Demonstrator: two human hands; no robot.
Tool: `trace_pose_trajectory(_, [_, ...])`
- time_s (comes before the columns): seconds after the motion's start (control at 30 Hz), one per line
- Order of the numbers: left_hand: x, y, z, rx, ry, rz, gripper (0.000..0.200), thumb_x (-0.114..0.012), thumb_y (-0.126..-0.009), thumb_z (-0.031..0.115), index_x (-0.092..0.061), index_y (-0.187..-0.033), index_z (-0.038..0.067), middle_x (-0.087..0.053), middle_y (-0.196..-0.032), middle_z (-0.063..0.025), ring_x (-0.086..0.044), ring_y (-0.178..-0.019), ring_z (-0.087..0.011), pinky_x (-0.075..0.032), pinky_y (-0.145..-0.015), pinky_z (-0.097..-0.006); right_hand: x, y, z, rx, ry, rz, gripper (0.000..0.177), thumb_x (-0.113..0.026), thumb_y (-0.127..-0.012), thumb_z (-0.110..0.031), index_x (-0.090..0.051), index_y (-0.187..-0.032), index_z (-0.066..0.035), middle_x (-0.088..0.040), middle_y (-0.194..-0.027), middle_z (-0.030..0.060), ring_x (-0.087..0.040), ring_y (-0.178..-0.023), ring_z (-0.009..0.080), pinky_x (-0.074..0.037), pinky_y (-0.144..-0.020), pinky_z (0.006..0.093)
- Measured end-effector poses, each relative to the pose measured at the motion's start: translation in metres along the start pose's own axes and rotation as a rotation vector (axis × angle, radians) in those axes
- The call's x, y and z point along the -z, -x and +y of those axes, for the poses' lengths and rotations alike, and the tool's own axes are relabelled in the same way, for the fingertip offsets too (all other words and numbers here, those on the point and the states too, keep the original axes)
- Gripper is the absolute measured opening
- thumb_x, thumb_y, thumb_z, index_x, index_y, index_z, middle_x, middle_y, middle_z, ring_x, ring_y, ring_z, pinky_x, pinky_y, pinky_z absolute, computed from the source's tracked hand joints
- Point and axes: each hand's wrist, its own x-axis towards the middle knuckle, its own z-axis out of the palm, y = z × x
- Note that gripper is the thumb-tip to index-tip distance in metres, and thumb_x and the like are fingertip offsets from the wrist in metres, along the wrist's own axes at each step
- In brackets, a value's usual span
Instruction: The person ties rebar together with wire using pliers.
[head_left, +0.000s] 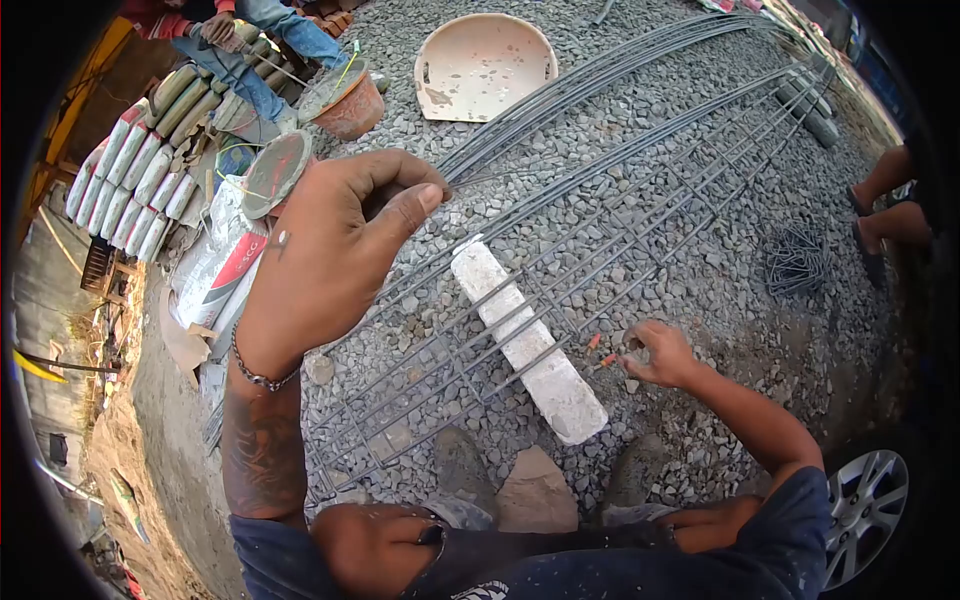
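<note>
My left hand (345, 240) is raised at left centre, thumb and index finger pressed together. A thin wire (510, 178) appears to run right from its fingertips. Lower right, my right hand (658, 355) hangs over the gravel with curled fingers and a gap between thumb and index finger. Close beside those fingertips is a tool with orange handles (606, 361); no grip on it is visible. Between the hands, a rebar frame (625, 235) of long bars and crosspieces spans the gravel. A pale concrete block (565, 390) lies under its bars.
Loose long bars (600, 70) lie behind. A pale basin (485, 60), buckets (355, 105) and stacked bags (140, 180) stand farther off. Another person's hands (218, 27) show top left, a person's legs (885, 220) at right. A wheel (868, 510) is lower right.
</note>
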Motion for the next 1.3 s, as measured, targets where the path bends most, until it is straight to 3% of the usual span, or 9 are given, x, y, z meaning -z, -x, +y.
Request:
trace_pose_trajectory(0.17, [-0.044, -0.003, 0.009, 0.036, -0.113, -0.158, 0.017, -0.06, -0.083, 0.013, -0.063, -0.086, -0.003, -0.061, -0.07, -0.0073, -0.053, -0.065, -0.01, -0.044, -0.06, -0.0263, -0.058, -0.027, 0.043, 0.301, 0.561, -0.116, 0.073, -0.07, -0.069, -0.034, -0.037, -0.129, -0.007, -0.044, -0.127, 0.015, -0.036, -0.124, 0.029, -0.027, -0.102, 0.0485])
trace_pose_trajectory(0.37, [-0.052, -0.006, 0.0, 0.022, -0.041, -0.19, 0.017, -0.063, -0.08, 0.014, -0.065, -0.083, -0.003, -0.062, -0.067, -0.0074, -0.053, -0.06, -0.0096, -0.045, -0.057, -0.0264, -0.102, -0.048, 0.067, 0.234, 0.369, -0.056, 0.031, -0.049, -0.079, -0.012, -0.048, -0.11, -0.007, -0.054, -0.108, 0.0125, -0.047, -0.112, 0.0267, -0.025, -0.104, 0.0475])
trace_pose_trajectory(0.53, [-0.042, -0.002, -0.01, 0.059, 0.011, -0.215, 0.016, -0.063, -0.079, 0.012, -0.065, -0.082, -0.003, -0.061, -0.067, -0.0063, -0.055, -0.061, -0.009, -0.046, -0.058, -0.0267, -0.018, 0.014, 0.053, 0.155, 0.301, -0.209, 0.028, -0.058, -0.075, -0.017, -0.049, -0.099, -0.004, -0.054, -0.09, 0.0166, -0.055, -0.089, 0.0377, -0.045, -0.074, 0.0459])
trace_pose_trajectory(0.63, [-0.04, -0.001, -0.024, 0.016, 0.001, -0.251, 0.016, -0.063, -0.079, 0.012, -0.065, -0.084, -0.003, -0.062, -0.067, -0.0069, -0.056, -0.062, -0.0098, -0.047, -0.059, -0.0262, 0.02, 0.056, 0.025, 0.021, 0.309, -0.26, 0.027, -0.059, -0.075, -0.016, -0.05, -0.098, -0.004, -0.054, -0.088, 0.0165, -0.055, -0.087, 0.0374, -0.046, -0.071, 0.0451])
trace_pose_trajectory(0.8, [-0.053, -0.005, -0.037, -0.072, 0.049, -0.292, 0.017, -0.062, -0.081, 0.013, -0.066, -0.087, -0.002, -0.063, -0.069, -0.0083, -0.057, -0.061, -0.0113, -0.046, -0.058, -0.0263, 0.063, 0.083, -0.049, -0.125, -0.202, 0.116, 0.019, -0.061, -0.072, -0.005, -0.049, -0.086, -0.002, -0.048, -0.078, 0.0129, -0.052, -0.073, 0.0295, -0.043, -0.065, 0.0385])
trace_pose_trajectory(0.97, [-0.051, -0.005, -0.027, -0.004, 0.062, -0.398, 0.015, -0.061, -0.079, 0.012, -0.066, -0.086, -0.001, -0.062, -0.068, -0.0075, -0.057, -0.06, -0.0114, -0.045, -0.057, -0.0266, 0.086, 0.068, -0.086, 0.071, -0.063, 0.13, 0.013, -0.056, -0.074, -0.002, -0.045, -0.082, -0.002, -0.049, -0.076, 0.0107, -0.052, -0.071, 0.0226, -0.043, -0.063, 0.0332])
trace_pose_trajectory(1.07, [-0.049, -0.002, -0.032, -0.042, 0.07, -0.472, 0.015, -0.061, -0.078, 0.012, -0.066, -0.083, -0.001, -0.061, -0.065, -0.0071, -0.056, -0.058, -0.0116, -0.044, -0.055, -0.0268, 0.102, 0.06, -0.114, -0.256, -0.736, -0.082, 0.009, -0.053, -0.073, -0.002, -0.047, -0.078, -0.004, -0.058, -0.08, 0.0089, -0.058, -0.073, 0.0165, -0.046, -0.066, 0.0313])
trace_pose_trajectory(1.2, [-0.048, 0.002, -0.034, -0.147, 0.063, -0.563, 0.015, -0.062, -0.075, 0.014, -0.065, -0.078, 0.0, -0.058, -0.06, -0.0063, -0.051, -0.051, -0.0128, -0.041, -0.051, -0.0276, 0.095, 0.051, -0.111, 0.267, -0.292, -0.065, 0.01, -0.055, -0.072, 0.0, -0.048, -0.078, -0.003, -0.055, -0.079, 0.0097, -0.055, -0.073, 0.0234, -0.044, -0.066, 0.0326])
trace_pose_trajectory(1.3, [-0.054, 0.003, -0.037, -0.179, 0.081, -0.561, 0.013, -0.062, -0.073, 0.013, -0.065, -0.076, 0.0, -0.054, -0.056, -0.0055, -0.047, -0.047, -0.0134, -0.039, -0.049, -0.0288, 0.091, 0.055, -0.12, 0.259, -0.237, -0.15, 0.01, -0.056, -0.071, 0.0, -0.05, -0.08, -0.002, -0.05, -0.079, 0.011, -0.052, -0.074, 0.0286, -0.042, -0.066, 0.0346])
